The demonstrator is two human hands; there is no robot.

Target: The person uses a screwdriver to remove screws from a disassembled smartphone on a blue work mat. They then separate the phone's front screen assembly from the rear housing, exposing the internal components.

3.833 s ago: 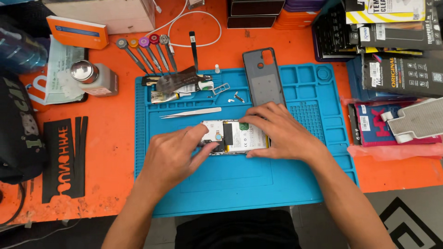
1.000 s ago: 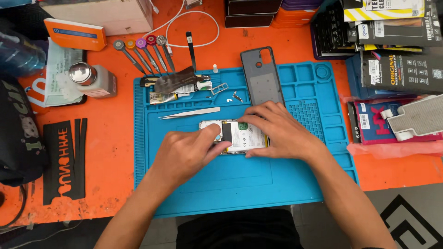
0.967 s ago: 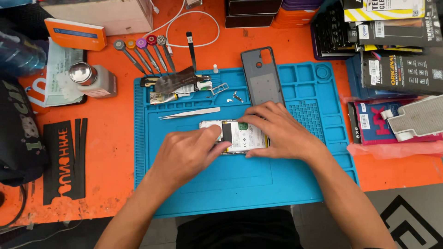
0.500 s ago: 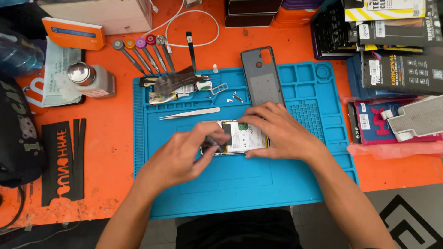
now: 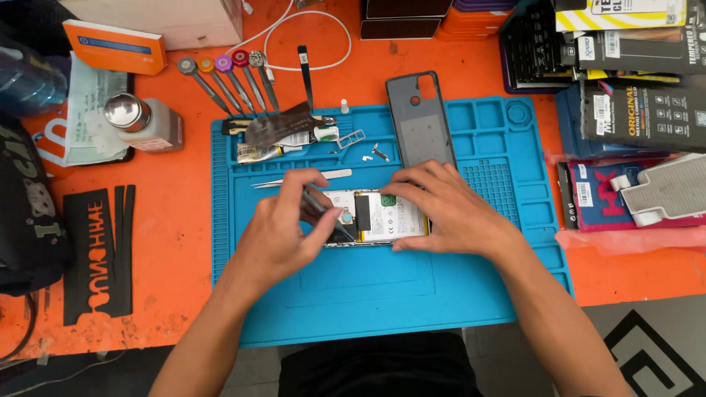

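Observation:
An opened phone point(image 5: 382, 217) with its white battery showing lies on the blue work mat point(image 5: 382, 294). My left hand point(image 5: 283, 231) grips a thin dark tool point(image 5: 323, 209) whose tip rests on the phone's left part. My right hand point(image 5: 448, 209) presses on the phone's right end, fingers spread over its top and bottom edges. The phone's grey back cover point(image 5: 419, 121) lies apart on the mat, above my right hand.
Metal tweezers point(image 5: 301, 179), a glue tube point(image 5: 283, 140) and small parts lie on the mat's upper part. A row of screwdrivers point(image 5: 228, 77), a white cable point(image 5: 309, 44) and a small bottle point(image 5: 143, 121) sit on the orange table. Boxes point(image 5: 632, 81) stack at right.
My left hand has turned and now shows the dark tool, its tip lowered onto the phone's left part. My right hand has stayed on the phone.

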